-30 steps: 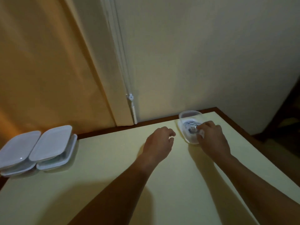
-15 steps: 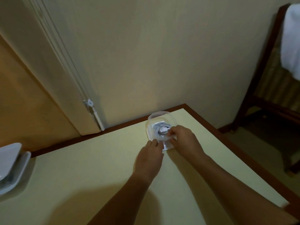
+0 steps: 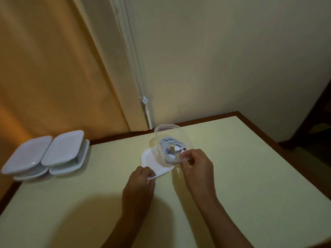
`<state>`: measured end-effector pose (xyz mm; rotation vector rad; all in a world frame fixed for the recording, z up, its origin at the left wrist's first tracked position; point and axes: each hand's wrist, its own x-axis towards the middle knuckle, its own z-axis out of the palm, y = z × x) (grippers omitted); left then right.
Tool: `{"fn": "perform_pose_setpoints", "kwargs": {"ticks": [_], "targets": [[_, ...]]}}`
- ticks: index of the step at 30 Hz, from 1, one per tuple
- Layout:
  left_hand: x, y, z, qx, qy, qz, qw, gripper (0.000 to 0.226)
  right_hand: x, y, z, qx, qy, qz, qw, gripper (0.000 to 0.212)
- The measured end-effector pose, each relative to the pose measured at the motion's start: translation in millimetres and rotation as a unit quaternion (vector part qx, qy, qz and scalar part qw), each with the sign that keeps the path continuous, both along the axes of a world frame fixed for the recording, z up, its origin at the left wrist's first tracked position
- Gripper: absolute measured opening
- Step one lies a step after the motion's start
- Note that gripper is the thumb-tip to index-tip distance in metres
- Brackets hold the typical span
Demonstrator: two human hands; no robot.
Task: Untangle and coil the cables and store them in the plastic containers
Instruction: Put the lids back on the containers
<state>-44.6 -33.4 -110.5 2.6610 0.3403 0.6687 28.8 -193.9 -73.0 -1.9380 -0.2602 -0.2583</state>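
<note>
A clear plastic container (image 3: pixel 162 130) is tilted up off the table, its open side facing me, with a coiled white cable (image 3: pixel 171 147) lying inside. My right hand (image 3: pixel 196 169) grips the container's near rim. Under and left of it lies a white lid (image 3: pixel 152 161) on the table. My left hand (image 3: pixel 141 183) pinches the lid's near edge between thumb and fingers. The cable's plug ends show in the middle of the coil.
Closed white-lidded containers (image 3: pixel 62 149) are stacked in two piles at the table's far left corner. The pale yellow table (image 3: pixel 250 176) has a dark wooden edge, with a wall close behind and a dark chair at the far right.
The container was lifted and tilted off the table by my right hand. My left hand moved from beside the container to pinch the lid. The camera swung back left, showing the stacks again.
</note>
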Motion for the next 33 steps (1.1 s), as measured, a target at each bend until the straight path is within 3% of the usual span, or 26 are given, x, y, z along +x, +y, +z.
{"fn": "perform_pose_setpoints", "kwargs": {"ticks": [3,8,13,15,19,24,28,31,33], "targets": [[-33,16,2,-0.113,-0.03,0.076,0.99,0.024,-23,13,-4,0.009,0.002,0.005,1.0,0.032],[-72,36,7,-0.282,-0.093,0.177,0.938,0.016,-53,34,-20,-0.025,-0.002,0.026,0.999,0.038],[-76,40,19,-0.366,-0.132,0.183,0.903,0.007,-66,57,-32,-0.069,0.003,0.044,0.997,0.032],[-70,39,23,-0.352,-0.163,0.151,0.909,0.017,-69,62,-30,-0.089,0.01,0.053,0.995,0.031],[-60,33,16,-0.241,-0.164,0.084,0.953,0.026,-69,65,-18,-0.153,0.0,0.072,0.986,0.035],[-45,24,12,-0.159,-0.147,0.033,0.976,0.026,-58,52,-6,-0.091,0.041,0.004,0.995,0.011],[-42,15,5,-0.136,-0.118,0.014,0.983,0.023,-44,47,-7,-0.05,0.053,0.0,0.997,0.028],[-41,12,1,-0.103,-0.128,0.008,0.986,0.008,-44,46,-6,-0.03,0.071,0.033,0.996,0.046],[-42,11,-3,-0.093,-0.122,0.002,0.988,0.013,-42,46,-9,-0.036,0.068,0.036,0.996,0.049]]}}
